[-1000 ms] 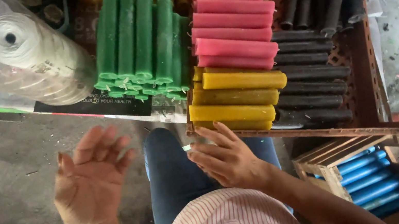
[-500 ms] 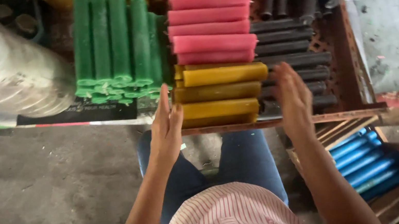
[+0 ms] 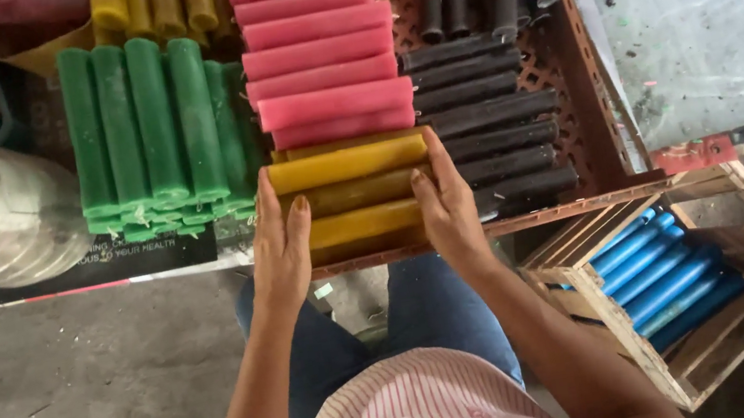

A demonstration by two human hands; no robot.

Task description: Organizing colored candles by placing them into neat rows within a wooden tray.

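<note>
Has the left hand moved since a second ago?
Yes. The left hand went from open air beside the knee forward to the left ends of the yellow rolls.

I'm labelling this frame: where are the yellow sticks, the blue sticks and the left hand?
yellow sticks [image 3: 346, 164], head view, top stick's middle
blue sticks [image 3: 663, 280], head view, middle stick
left hand [image 3: 281, 251], head view, back of hand

- Left hand [image 3: 280, 246] and right hand [image 3: 448, 213] press the two ends of the yellow sticks [image 3: 353, 194].
- Pink sticks [image 3: 321, 51] lie just behind; green sticks [image 3: 153, 133] left.
</note>
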